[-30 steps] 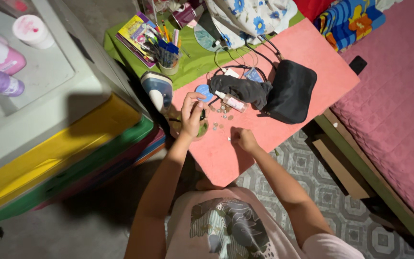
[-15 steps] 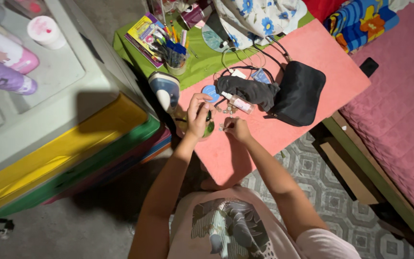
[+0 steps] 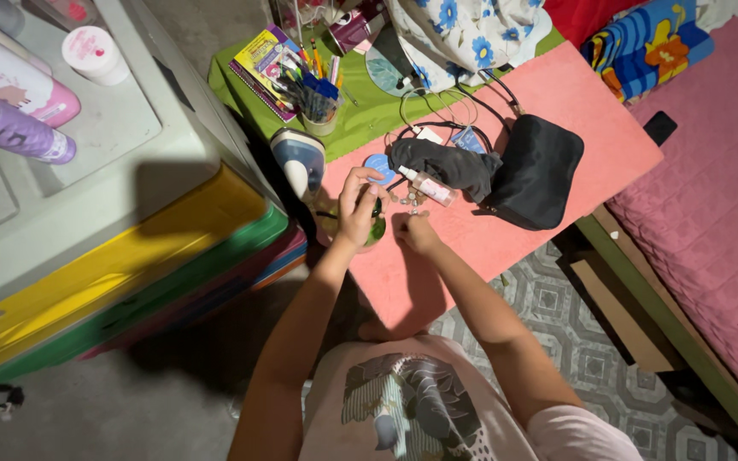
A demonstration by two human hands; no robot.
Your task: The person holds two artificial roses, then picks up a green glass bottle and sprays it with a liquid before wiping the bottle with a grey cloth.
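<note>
My left hand [image 3: 357, 207] grips a small green round container [image 3: 375, 230] at the near left of the pink table [image 3: 557, 102]. Just to its right, my right hand [image 3: 414, 230] has its fingers pinched together over small items on the tabletop; what it holds is too small to tell. Several tiny metal pieces [image 3: 409, 201] lie between the hands and a small pink-capped bottle [image 3: 427, 185]. A blue round lid [image 3: 380, 166] lies just beyond my left hand.
A black pouch [image 3: 535, 175] and dark cloth [image 3: 450, 162] lie mid-table. A cup of pens [image 3: 318, 102] stands on a green mat [image 3: 369, 119]. A clothes iron [image 3: 299, 158] sits at the table's left edge. Colourful drawers [image 3: 113, 282] stand left, a pink bed [image 3: 719, 196] right.
My right hand has moved up and left toward my left hand, and both now sit close together by the green container. The view has shifted slightly.
</note>
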